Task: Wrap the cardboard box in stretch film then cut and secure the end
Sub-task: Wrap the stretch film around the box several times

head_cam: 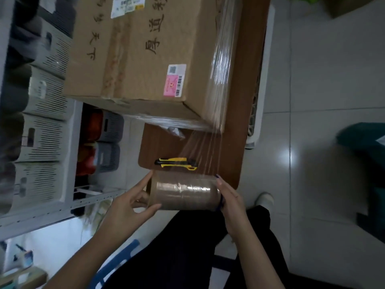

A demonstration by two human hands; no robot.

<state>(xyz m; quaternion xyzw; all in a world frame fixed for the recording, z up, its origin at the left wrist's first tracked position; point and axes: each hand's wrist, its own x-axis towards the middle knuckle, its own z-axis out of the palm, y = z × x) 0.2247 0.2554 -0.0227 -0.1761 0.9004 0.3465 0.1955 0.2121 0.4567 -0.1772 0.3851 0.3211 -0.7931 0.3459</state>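
A large cardboard box (145, 59) with printed characters and labels sits on a brown table (245, 101). Clear stretch film (220, 84) covers its right and near sides and runs taut down to a roll of film (185, 191) held just off the table's near edge. My left hand (133, 201) grips the roll's left end, thumb under it and fingers at the core. My right hand (227, 197) holds the right end, fingers curled at the rim. A yellow-and-black utility knife (177, 163) lies on the table just beyond the roll.
Shelving with grey slotted bins (41, 113) stands on the left, close to the box. A white crate (254, 122) sits beside the table's right edge. Tiled floor (312, 90) spreads right, with a dark green object (366, 140) there. A blue chair (116, 265) is by my legs.
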